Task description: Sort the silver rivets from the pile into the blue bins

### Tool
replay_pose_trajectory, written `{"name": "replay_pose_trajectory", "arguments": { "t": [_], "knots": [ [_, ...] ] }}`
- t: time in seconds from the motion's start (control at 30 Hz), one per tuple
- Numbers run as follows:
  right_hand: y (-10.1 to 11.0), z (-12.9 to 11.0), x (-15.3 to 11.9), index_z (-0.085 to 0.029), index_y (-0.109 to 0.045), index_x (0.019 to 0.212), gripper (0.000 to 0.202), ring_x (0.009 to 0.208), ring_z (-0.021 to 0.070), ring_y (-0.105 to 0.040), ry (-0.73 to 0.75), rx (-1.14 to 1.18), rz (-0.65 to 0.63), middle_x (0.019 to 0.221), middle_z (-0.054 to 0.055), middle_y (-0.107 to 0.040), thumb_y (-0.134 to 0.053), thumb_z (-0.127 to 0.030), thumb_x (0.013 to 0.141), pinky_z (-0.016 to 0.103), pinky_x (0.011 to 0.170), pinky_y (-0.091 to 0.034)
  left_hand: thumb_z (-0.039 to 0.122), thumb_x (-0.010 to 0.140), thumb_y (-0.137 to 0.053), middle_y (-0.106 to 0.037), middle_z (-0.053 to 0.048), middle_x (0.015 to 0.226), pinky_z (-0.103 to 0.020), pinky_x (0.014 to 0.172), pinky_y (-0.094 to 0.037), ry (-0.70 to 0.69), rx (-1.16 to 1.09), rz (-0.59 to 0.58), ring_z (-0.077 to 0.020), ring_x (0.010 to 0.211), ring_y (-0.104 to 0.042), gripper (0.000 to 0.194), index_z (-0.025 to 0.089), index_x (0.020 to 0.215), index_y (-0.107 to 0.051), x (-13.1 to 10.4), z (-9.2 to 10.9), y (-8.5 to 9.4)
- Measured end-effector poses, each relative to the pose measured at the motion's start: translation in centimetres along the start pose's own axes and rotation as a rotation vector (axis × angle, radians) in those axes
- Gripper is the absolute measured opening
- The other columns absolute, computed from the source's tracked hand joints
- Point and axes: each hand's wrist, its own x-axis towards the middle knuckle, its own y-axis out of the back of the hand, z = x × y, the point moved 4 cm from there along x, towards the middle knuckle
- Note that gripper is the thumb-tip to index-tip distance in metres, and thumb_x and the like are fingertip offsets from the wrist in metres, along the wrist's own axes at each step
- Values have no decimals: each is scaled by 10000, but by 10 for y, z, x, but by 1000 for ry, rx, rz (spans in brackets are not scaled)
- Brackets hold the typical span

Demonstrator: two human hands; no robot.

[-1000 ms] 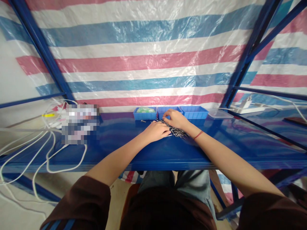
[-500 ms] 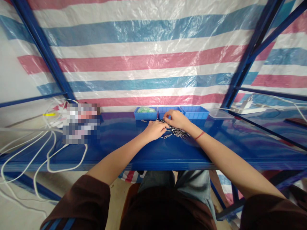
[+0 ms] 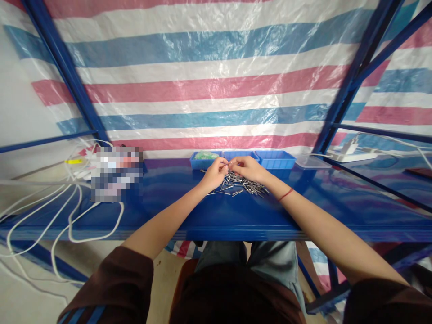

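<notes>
Hands nearly together, fingertips meeting just beyond a heap of slim metal pieces point(image 3: 248, 185) that look like rivets. Left hand point(image 3: 215, 174) and right hand point(image 3: 248, 168) both have fingers curled in; whether either is clamped on a piece, cannot tell.

Step in hand, as I judge it: fingertip work on something small, above the heap's far edge. Next move likely calls for a light, steady pinch and a clear view between the fingers.

Heap lies on the bench point(image 3: 168, 207), nearer the body than the fingertips, part of it under the right hand. Beyond the hands: left blue bin point(image 3: 199, 164) with something greenish in it, middle blue bin point(image 3: 236, 154) mostly hidden by the hands, contents unreadable; right blue bin point(image 3: 275, 164) off past the right hand. Well left of the left hand, a pixelated patch point(image 3: 116, 175) masks whatever lies there.
</notes>
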Motion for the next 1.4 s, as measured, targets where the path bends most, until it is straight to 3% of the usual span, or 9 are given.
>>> {"name": "replay_pose_trajectory", "arguments": {
  "t": [0.13, 0.37, 0.5, 0.7, 0.8, 0.97, 1.07, 1.17, 1.4],
  "knots": [
    [1, 5, 2, -139, -626, 800, 233, 494, 87, -499, -29, 122, 59, 649, 15, -615, -545, -352, 751, 219, 460, -400, 170, 825, -482, -605, -9, 801, -262, 739, -452, 72, -161, 2, -99, 725, -581, 103, 171, 928, -479, 2, 0, -2],
    [9, -6, -2, -146, -628, 686, 248, 576, 113, -517, 88, -116, 248, 644, 30, -625, -624, -392, 722, 256, 567, -403, 242, 786, -564, -641, -35, 836, -264, 741, -440, 100, -224, -90, -124, 765, -582, 146, 132, 882, -576, -2, 8, -4],
    [9, -17, -5, -150, -636, 723, 246, 604, 123, -535, 171, -149, 233, 664, 31, -636, -602, -393, 748, 264, 602, -418, 268, 777, -576, -627, -18, 751, -261, 720, -433, 41, -172, -124, -124, 723, -568, 175, 123, 872, -601, -3, 11, -4],
    [12, -20, -5, -148, -668, 818, 222, 657, 135, -575, 214, -242, 197, 779, 45, -683, -518, -311, 800, 262, 629, -424, 305, 762, -597, -618, -19, 781, -259, 717, -438, -39, -3, 62, -122, 719, -569, 164, 143, 776, -572, 1, 4, 5],
    [16, -17, 1, -151, -671, 794, 225, 641, 139, -577, 223, -383, 184, 768, 49, -683, -491, -285, 813, 267, 635, -419, 288, 777, -586, -614, -19, 801, -256, 708, -442, -45, 62, 170, -119, 711, -574, 152, 157, 850, -559, 3, 2, 12],
    [36, 7, 31, -139, -678, 831, 283, 698, 186, -611, 68, -570, 356, 801, 97, -689, -457, -316, 849, 291, 662, -421, 267, 804, -557, -618, -9, 807, -267, 701, -450, 5, 153, 246, -116, 669, -571, 255, 182, 1042, -519, 3, 2, 20],
    [44, 26, 48, -134, -685, 876, 302, 791, 227, -628, -79, -684, 381, 871, 129, -693, -461, -336, 854, 303, 696, -427, 214, 809, -530, -625, -10, 799, -271, 718, -455, -45, 249, 160, -121, 690, -579, 182, 179, 984, -560, 1, 6, 18],
    [43, 36, 50, -125, -684, 929, 347, 820, 249, -628, -184, -774, 332, 887, 150, -691, -475, -389, 841, 310, 699, -432, 187, 811, -508, -627, -20, 803, -270, 746, -458, -195, 364, -14, -133, 750, -589, 134, 172, 899, -608, -5, 15, 9],
    [44, 23, 15, -141, -688, 898, 292, 734, 201, -613, -16, -732, 256, 849, 99, -696, -467, -322, 834, 283, 659, -418, 90, 810, -460, -636, -28, 996, -264, 847, -404, -507, 649, -429, -146, 928, -567, 289, 220, 968, -664, -22, 30, -21]
  ]
}}
